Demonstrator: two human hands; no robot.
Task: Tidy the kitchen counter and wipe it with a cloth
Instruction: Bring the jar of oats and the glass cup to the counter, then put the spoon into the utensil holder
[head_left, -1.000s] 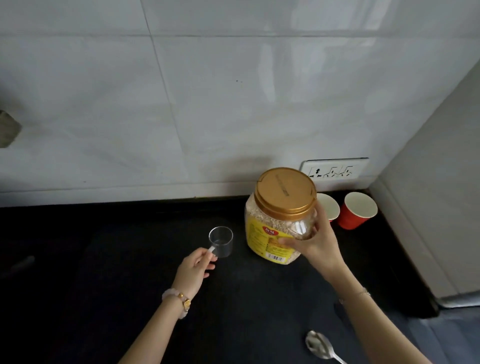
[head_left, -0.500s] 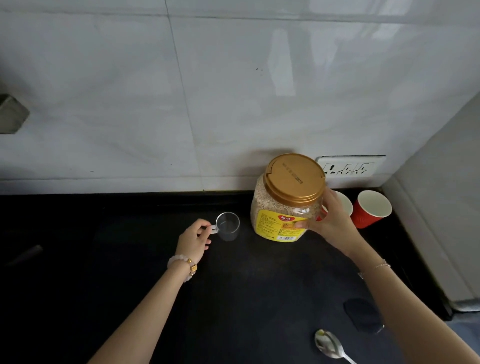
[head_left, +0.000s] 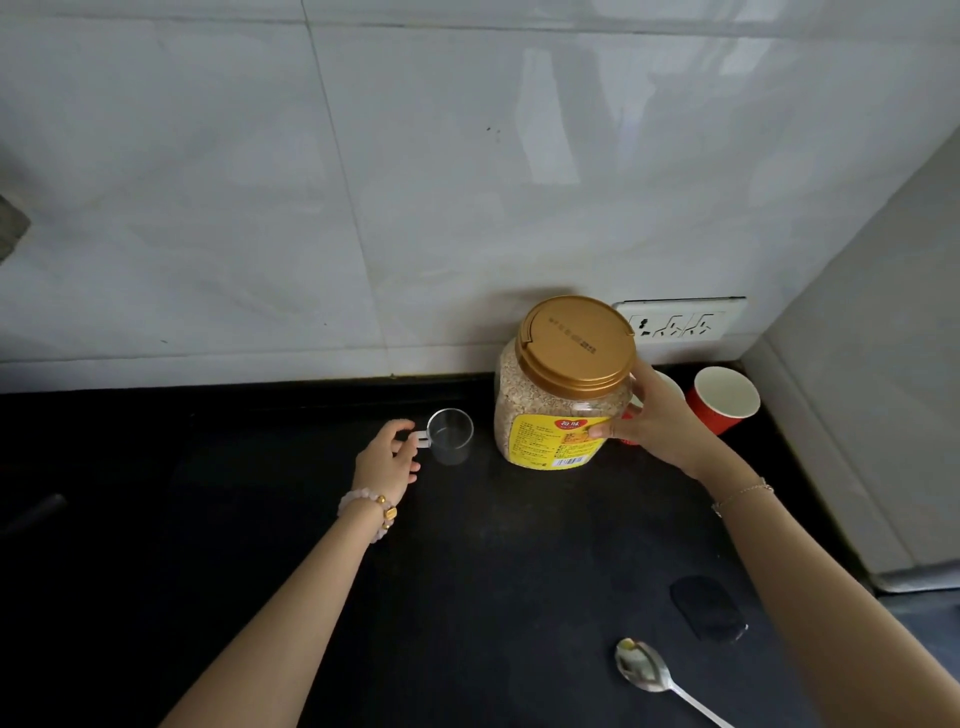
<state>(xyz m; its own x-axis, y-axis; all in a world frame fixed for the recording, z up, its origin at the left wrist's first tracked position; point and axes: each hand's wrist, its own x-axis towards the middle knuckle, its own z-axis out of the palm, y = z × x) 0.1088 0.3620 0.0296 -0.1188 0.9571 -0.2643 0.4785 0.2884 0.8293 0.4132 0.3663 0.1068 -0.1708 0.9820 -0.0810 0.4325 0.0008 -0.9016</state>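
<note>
- Two hands are out over the black counter (head_left: 249, 545).
- Right hand (head_left: 657, 426) clamps the clear plastic grain jar (head_left: 550, 415) with gold lid and yellow label, thumb on the label; the jar stands upright at the counter's back.
- Left hand (head_left: 387, 460) curls at the tab handle of a small clear measuring cup (head_left: 451, 436), just left of the jar; pinching or only touching, cannot tell.
- Metal spoon (head_left: 641, 667) lies nearer the front.
</note>
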